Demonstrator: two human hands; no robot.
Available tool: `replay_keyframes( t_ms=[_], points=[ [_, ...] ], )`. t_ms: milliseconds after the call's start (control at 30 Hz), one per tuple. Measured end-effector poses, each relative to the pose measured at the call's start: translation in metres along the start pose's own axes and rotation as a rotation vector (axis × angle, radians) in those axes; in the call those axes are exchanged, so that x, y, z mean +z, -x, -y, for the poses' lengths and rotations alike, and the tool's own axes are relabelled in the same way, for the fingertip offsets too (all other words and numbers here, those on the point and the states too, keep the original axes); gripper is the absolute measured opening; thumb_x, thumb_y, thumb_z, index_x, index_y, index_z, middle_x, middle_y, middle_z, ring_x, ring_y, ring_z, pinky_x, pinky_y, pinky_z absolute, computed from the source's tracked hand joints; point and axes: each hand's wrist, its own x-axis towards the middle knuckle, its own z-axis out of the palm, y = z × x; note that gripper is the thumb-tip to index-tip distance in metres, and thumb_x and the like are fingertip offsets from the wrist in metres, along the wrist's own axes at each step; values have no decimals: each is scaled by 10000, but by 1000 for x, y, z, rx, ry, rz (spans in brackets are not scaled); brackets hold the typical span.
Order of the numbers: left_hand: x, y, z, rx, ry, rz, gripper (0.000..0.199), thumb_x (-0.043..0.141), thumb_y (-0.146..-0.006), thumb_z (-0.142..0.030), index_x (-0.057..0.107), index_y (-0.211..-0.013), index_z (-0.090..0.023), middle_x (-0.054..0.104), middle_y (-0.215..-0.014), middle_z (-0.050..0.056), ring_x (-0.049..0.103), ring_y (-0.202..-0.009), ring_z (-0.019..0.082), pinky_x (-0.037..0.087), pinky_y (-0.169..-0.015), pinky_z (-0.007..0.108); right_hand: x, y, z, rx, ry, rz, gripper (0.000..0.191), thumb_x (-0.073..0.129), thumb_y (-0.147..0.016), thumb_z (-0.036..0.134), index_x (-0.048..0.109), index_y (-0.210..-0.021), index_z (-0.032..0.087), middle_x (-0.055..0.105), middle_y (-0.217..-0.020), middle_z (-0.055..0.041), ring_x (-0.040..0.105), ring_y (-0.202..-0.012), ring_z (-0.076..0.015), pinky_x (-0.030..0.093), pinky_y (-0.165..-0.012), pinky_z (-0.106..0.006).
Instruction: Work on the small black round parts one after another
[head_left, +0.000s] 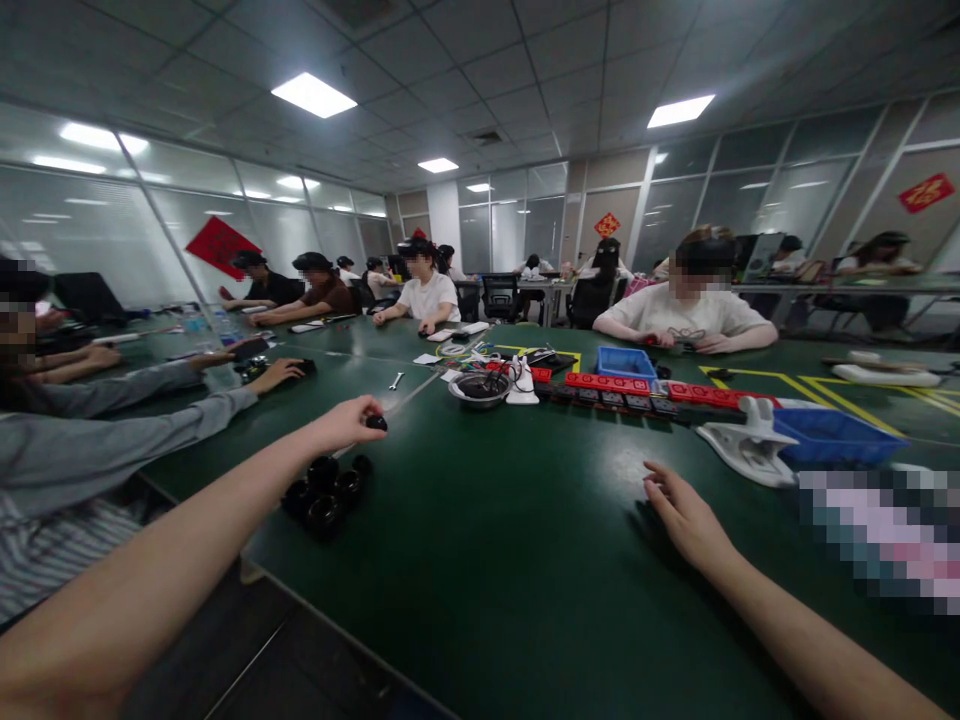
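a small black piece (376,423) pinched in the left hand (346,424), over the left of the desk (495,560)
black round parts (324,508) cluster just nearer; a metal bowl (480,404) sits farther right; the right hand (681,512), fingers loosely parted, is at the right, near a white clamp-shaped stand (739,452).

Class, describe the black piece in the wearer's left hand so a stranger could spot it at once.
Over the dark green table, find the camera wearer's own left hand. It holds a small black piece. Unlike the clustered round black pieces lower in the picture, this one is held.
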Motion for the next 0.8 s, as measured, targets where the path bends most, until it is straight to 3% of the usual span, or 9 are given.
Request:
replay_keyframes(
  t_ms=[200, 467, 800],
  points=[
    [-7, 18, 26, -18, 157, 24, 557, 528, -603, -402, 469, -1093, -145, 555, -1074, 34, 532, -919, 174, 407, -788, 227, 0, -1, 0, 20, 19, 10, 461, 268, -785, 440, 381, -1129, 156, 536, -961, -97, 541, -848, -223, 438, -747, -352],
    [-2, 24, 26, -4, 188, 202, 489, 544, -587, -365, 529, -1040, -183, 595, -998, 1, 538, -903, 186, 394, -806, 242, 0, -2, 1, 37, 27, 16, 486, 262, -780, 452, 381, -1138, 145, 535, -979, -106, 544, -855, -225, 432, -759, -344],
    [14, 14, 26, -4, 71, 282, 418, 579, -558, -324, 570, -950, -178, 622, -925, 10, 560, -854, 176, 415, -759, 213, 1, -2, -2, 27, 21, 30, 467, 285, -783, 434, 380, -1140, 148, 539, -984, -108, 542, -867, -224, 427, -767, -344]
  ],
)
